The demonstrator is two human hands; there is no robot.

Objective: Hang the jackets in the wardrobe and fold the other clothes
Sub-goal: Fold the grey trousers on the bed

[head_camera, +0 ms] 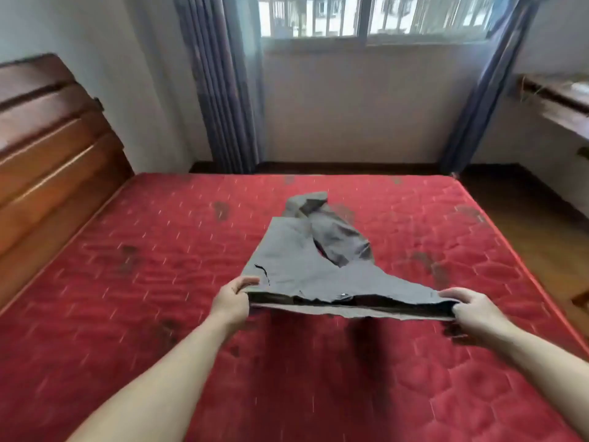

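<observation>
- red mattress (159,314) serves as the folding surface.
- grey trousers (302,275) lie mid-mattress, legs bunched at the far end, waistband lifted and stretched, likely to straighten them for folding.
- left hand (231,301) and right hand (471,311) each pinch a waistband corner, fingers curled.

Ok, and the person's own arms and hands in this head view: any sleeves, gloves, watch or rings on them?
Both forearms are bare as far as the view reaches: no sleeve cuff shows on either. The left hand and the right hand wear no gloves. No watch, bracelet or band shows at either wrist. No ring is visible, though the picture is motion-blurred and some fingers are tucked out of sight, so a thin one could be missed.
</observation>
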